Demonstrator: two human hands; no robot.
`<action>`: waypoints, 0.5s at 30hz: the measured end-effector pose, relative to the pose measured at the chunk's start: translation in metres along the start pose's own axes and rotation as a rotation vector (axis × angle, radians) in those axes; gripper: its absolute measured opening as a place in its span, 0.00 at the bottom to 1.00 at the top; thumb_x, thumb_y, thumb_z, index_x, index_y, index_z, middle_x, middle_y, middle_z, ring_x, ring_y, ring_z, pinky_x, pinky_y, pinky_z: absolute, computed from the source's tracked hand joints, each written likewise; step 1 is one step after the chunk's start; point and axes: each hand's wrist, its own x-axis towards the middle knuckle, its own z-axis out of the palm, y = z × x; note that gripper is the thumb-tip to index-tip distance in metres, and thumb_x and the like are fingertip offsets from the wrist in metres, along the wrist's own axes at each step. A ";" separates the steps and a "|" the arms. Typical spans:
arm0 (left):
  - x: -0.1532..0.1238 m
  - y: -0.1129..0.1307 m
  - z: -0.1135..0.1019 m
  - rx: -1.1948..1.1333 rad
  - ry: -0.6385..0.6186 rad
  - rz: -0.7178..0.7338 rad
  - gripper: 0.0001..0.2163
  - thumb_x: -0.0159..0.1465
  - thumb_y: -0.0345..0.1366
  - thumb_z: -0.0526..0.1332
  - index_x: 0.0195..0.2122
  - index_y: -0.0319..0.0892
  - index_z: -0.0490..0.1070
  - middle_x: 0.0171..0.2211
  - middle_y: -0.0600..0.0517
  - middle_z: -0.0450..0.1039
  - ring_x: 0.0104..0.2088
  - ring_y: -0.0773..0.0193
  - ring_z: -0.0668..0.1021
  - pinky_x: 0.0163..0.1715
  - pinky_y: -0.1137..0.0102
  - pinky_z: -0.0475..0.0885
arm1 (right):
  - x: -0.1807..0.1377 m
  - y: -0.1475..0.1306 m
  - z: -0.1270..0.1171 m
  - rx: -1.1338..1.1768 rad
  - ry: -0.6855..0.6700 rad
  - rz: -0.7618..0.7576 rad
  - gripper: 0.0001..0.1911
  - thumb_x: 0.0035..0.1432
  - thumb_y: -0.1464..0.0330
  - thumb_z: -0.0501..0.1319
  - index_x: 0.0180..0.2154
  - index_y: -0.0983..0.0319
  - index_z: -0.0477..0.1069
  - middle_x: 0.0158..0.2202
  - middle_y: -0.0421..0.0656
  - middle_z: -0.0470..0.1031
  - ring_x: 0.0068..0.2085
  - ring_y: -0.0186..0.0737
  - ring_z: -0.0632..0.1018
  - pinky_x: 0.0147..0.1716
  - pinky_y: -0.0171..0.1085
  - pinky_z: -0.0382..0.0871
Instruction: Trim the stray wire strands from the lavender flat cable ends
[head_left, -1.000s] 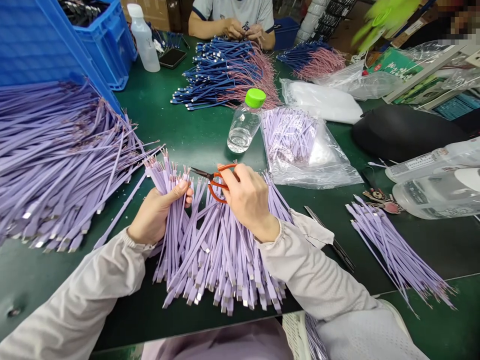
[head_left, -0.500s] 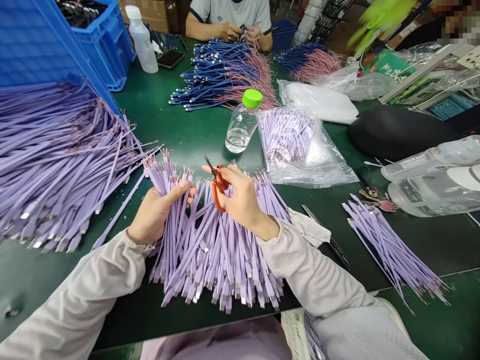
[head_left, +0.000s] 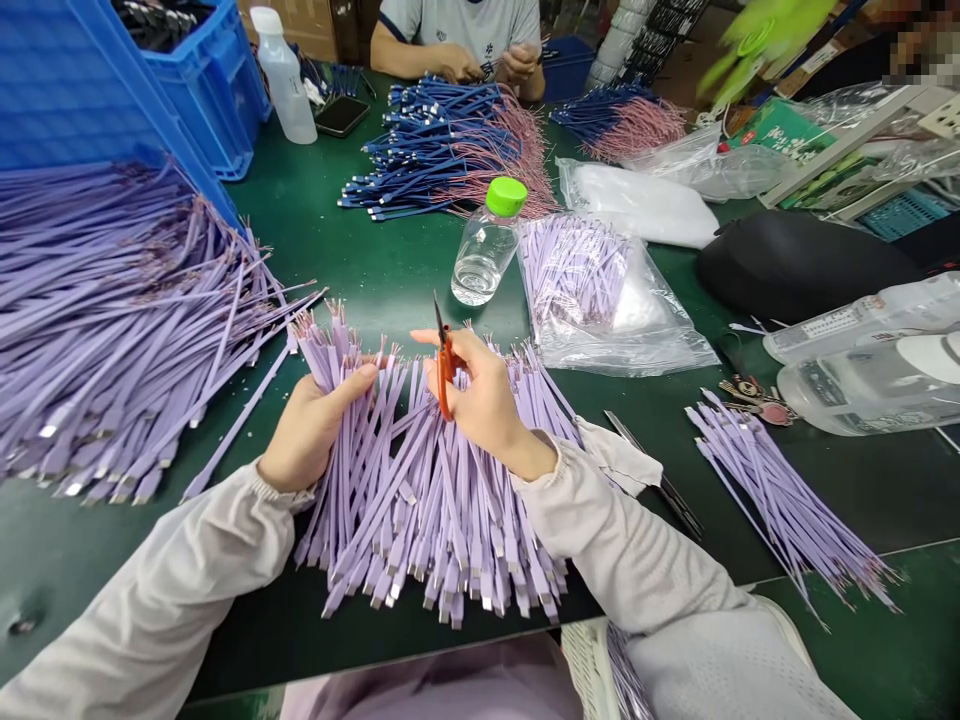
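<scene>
A wide fan of flat lilac USB cables (head_left: 450,500) lies before me, metal plugs toward me and stripped wire ends away. My left hand (head_left: 307,420) is closed round a bunch of these cables at the left side of the fan, thumb across the front. In my right hand (head_left: 484,395) is a pair of scissors (head_left: 444,375) with orange handles, its dark pointed blades together and aimed up and away. The index finger stretches out to the left past the handles. Below the scissors lie the middle cables of the fan.
A big pile of lilac cables (head_left: 112,330) lies left by a blue crate (head_left: 202,90). Beyond the fan stand a green-capped bottle (head_left: 480,255) and a bag of cables (head_left: 600,290). Tweezers (head_left: 660,480) and a small cable bundle (head_left: 780,500) lie right. A co-worker (head_left: 465,45) sits opposite.
The scissors have turned more upright in my right hand, and their blades have come together. My left fingertips have drawn back behind the cables. The co-worker's hands have moved apart.
</scene>
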 end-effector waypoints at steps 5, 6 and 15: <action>0.000 0.000 0.000 0.059 0.001 0.058 0.19 0.48 0.46 0.70 0.37 0.40 0.76 0.38 0.49 0.77 0.46 0.51 0.75 0.52 0.60 0.65 | 0.001 -0.003 0.002 0.011 -0.068 -0.098 0.15 0.54 0.75 0.56 0.44 0.62 0.71 0.28 0.38 0.62 0.29 0.32 0.66 0.31 0.34 0.67; 0.001 -0.001 0.000 0.078 0.005 0.073 0.19 0.48 0.46 0.70 0.37 0.40 0.76 0.40 0.48 0.77 0.47 0.51 0.75 0.53 0.59 0.64 | 0.001 -0.003 0.002 0.011 -0.074 -0.100 0.15 0.54 0.75 0.56 0.44 0.62 0.71 0.28 0.38 0.62 0.29 0.32 0.65 0.31 0.34 0.67; 0.002 -0.004 -0.002 0.157 0.028 0.112 0.19 0.50 0.47 0.68 0.38 0.39 0.76 0.42 0.47 0.78 0.48 0.49 0.75 0.54 0.58 0.64 | -0.001 -0.001 0.001 -0.076 -0.015 -0.084 0.11 0.54 0.74 0.56 0.40 0.61 0.72 0.28 0.39 0.65 0.28 0.33 0.66 0.31 0.35 0.67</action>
